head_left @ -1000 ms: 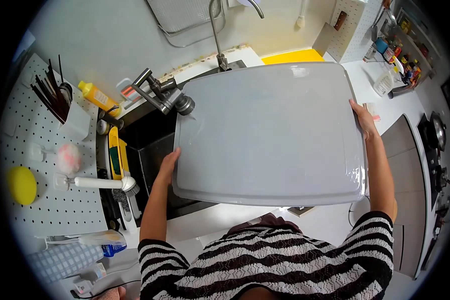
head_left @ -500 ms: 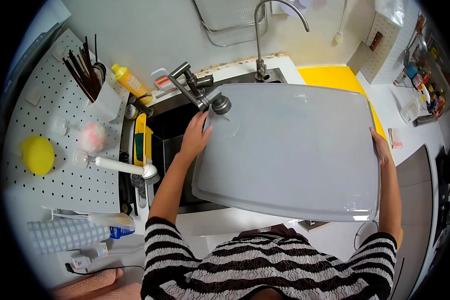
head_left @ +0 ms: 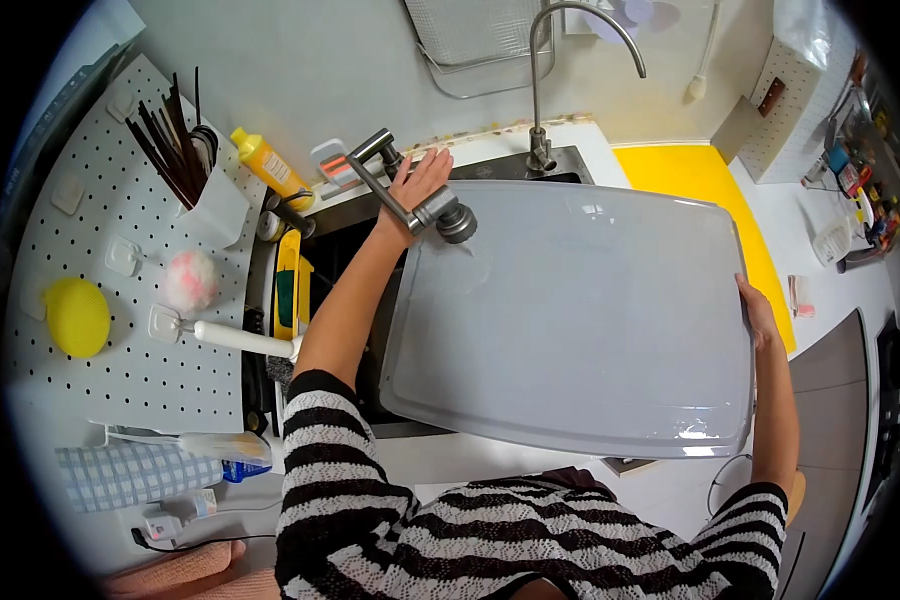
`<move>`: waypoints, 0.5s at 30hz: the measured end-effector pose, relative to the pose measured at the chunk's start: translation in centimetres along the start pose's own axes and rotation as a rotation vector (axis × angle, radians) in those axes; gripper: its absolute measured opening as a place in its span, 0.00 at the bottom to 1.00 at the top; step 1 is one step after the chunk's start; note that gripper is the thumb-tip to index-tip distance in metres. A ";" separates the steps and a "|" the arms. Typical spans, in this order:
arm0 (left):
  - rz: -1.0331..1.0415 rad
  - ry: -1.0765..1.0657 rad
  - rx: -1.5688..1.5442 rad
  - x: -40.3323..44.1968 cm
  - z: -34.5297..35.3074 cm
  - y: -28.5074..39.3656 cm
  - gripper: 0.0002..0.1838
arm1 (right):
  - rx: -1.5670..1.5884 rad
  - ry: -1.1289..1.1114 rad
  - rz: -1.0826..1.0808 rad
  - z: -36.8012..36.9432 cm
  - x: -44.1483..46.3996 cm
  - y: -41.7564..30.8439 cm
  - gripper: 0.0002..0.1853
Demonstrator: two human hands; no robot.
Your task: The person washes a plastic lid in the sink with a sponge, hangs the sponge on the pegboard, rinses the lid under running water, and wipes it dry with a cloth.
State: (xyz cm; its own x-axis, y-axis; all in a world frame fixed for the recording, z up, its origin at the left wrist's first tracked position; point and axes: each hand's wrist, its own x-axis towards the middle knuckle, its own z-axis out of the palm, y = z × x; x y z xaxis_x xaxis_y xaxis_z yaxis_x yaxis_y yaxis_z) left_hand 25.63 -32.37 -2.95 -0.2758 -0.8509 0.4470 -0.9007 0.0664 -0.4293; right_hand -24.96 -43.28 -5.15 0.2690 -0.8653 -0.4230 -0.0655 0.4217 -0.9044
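A large grey plastic lid (head_left: 570,320) with a rounded rim lies across the dark sink (head_left: 345,265) and the white counter edge. My right hand (head_left: 760,312) grips its right edge, fingers mostly hidden beneath. At the lid's upper left corner, my left hand (head_left: 422,188) reaches past the swivel faucet (head_left: 435,212), fingers stretched out near the handle; contact with the handle I cannot make out. The faucet's round spray head hangs over the lid's corner. A few wet, shiny patches show on the lid.
Left of the sink, a pegboard (head_left: 120,390) carries a yellow sponge (head_left: 78,317), a pink-white scrubber (head_left: 190,281), a white-handled brush (head_left: 240,337) and a chopstick holder (head_left: 218,208). A yellow bottle (head_left: 270,166) stands behind. A thin gooseneck tap (head_left: 538,100) rises behind the lid.
My left hand has left the lid's left edge and moved up and forward to the faucet. My right hand keeps its hold. The view has shifted slightly.
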 end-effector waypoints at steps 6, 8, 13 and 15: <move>0.042 -0.032 0.062 0.3 0.5 -0.7 0.21 | -0.112 0.002 0.001 -0.2 1.5 0.2 0.23; 0.039 0.003 0.022 0.0 0.7 -0.6 0.22 | -0.145 0.000 -0.035 -0.6 1.5 0.4 0.23; -0.152 0.076 -0.119 -0.9 0.9 0.6 0.25 | -0.201 0.063 -0.027 -2.0 0.9 0.2 0.23; -0.168 0.120 -0.092 -1.2 1.1 1.0 0.25 | -0.191 0.077 -0.035 -2.7 0.8 0.6 0.22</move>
State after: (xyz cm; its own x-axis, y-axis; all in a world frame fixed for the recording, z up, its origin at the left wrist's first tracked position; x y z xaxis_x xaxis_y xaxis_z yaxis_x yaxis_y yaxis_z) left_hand 25.45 -31.91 -4.76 -0.1528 -0.7861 0.5990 -0.9626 -0.0189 -0.2703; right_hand -27.38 -44.41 -6.17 0.2008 -0.8996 -0.3878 -0.2400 0.3386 -0.9098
